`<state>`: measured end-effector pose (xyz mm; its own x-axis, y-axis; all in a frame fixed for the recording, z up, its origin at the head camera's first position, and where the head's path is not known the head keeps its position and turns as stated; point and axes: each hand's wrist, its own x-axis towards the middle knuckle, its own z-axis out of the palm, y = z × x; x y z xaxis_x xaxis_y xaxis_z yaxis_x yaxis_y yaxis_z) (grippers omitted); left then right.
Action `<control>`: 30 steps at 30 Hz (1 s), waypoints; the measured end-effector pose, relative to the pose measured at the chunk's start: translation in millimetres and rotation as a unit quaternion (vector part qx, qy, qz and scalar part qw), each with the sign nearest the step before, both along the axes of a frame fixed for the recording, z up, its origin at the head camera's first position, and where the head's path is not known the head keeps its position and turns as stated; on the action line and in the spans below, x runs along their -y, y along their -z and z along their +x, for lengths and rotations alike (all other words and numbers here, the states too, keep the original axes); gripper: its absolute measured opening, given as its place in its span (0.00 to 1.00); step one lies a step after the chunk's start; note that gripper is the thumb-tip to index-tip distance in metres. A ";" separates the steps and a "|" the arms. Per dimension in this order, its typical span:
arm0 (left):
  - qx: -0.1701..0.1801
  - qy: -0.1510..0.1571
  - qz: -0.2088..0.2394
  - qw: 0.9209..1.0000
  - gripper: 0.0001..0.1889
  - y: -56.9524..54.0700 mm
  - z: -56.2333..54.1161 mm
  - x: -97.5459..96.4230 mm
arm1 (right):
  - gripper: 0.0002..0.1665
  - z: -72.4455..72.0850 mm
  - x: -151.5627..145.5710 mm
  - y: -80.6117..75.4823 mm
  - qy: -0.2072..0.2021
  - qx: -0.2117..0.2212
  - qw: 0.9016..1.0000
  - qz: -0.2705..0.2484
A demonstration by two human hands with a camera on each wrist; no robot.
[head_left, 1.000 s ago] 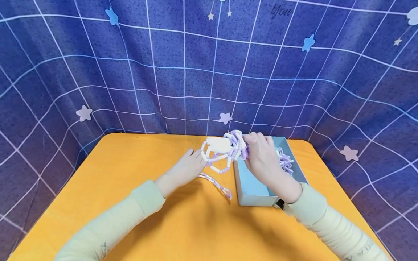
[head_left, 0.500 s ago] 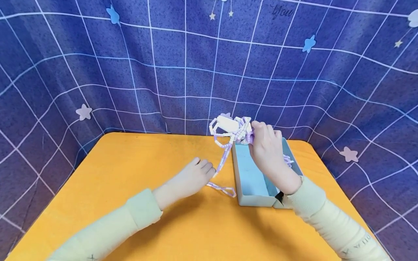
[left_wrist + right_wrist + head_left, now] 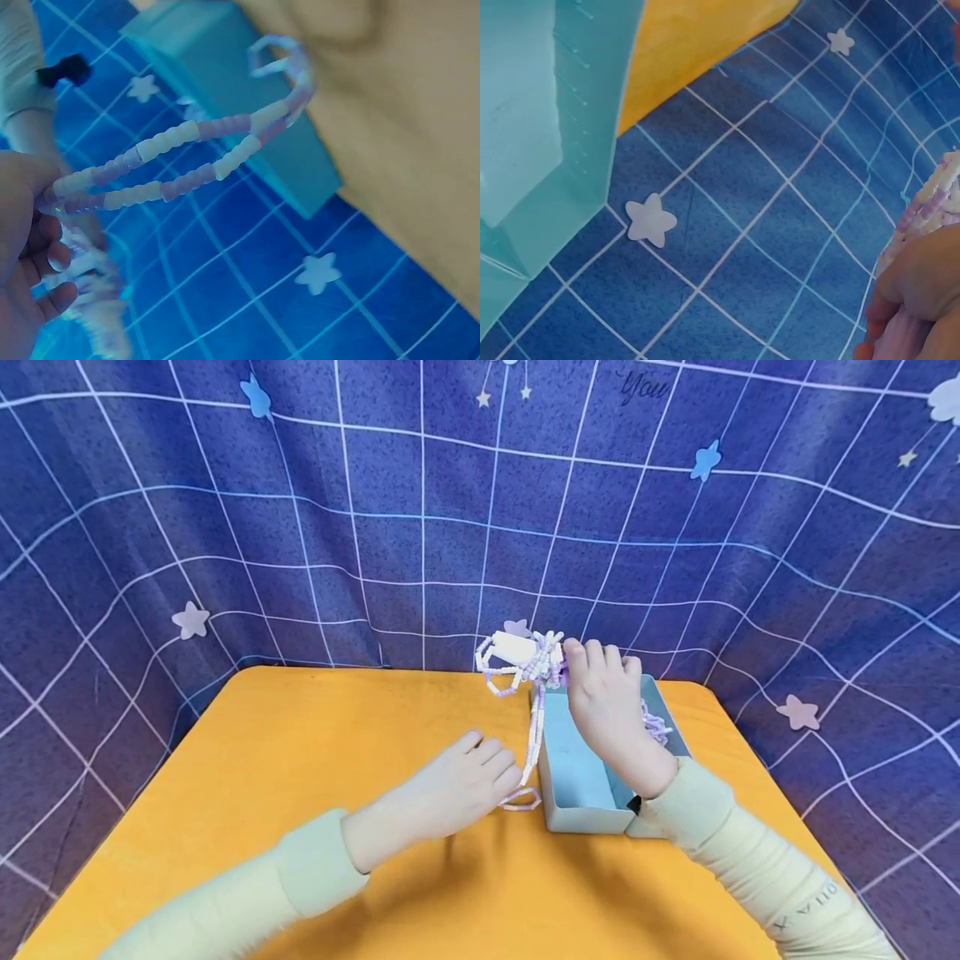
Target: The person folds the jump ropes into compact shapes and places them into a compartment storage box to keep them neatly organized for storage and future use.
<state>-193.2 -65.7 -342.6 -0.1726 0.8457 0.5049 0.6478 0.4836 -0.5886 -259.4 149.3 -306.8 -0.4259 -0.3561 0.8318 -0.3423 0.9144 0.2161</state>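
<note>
My right hand grips a bundled beaded jump rope of white and lilac segments above the far part of the light-blue box. A white tag sticks out from the bundle's left side. In the right wrist view a pinkish, handle-like part shows beneath the fingers. Lower and to the left, my left hand pinches a strand hanging from the bundle. The left wrist view shows a doubled beaded strand running out from the thumb and fingers, ending in a loop.
Inside the box's right compartment lie more purple and white beaded strands, partly hidden by my right hand. The orange-covered table runs back to a blue gridded curtain with stars.
The right hand has lifted the bundle up and away from the left hand. Lower and further right now, the left hand holds the strand, which hangs between both hands.
</note>
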 end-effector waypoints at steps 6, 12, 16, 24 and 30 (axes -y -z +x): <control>-0.030 -0.003 0.007 1.000 0.11 -22.5 11.6 -2.2 | 0.14 -0.3 -0.6 13.4 0.023 0.024 0.999 0.037; -0.053 0.009 0.027 0.998 0.06 -46.2 14.5 -2.3 | 0.13 -0.4 -0.5 29.9 0.000 0.000 0.998 0.070; -0.068 0.005 0.040 0.997 0.09 -62.9 12.4 1.5 | 0.13 1.0 1.5 39.2 -0.034 -0.023 0.995 0.088; -0.066 -0.007 0.042 0.997 0.09 -82.7 2.8 13.4 | 0.14 7.7 3.2 50.5 -0.060 -0.014 0.990 0.129; -0.063 -0.024 0.042 0.997 0.09 -86.8 -10.2 21.4 | 0.15 14.9 5.4 52.4 -0.112 -0.003 0.981 0.159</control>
<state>-203.4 -87.1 -255.8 -0.1433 0.7920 0.5934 0.5459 0.5634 -0.6201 -244.5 143.9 -359.2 -0.3030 -0.6822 0.6654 -0.5255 0.7021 0.4805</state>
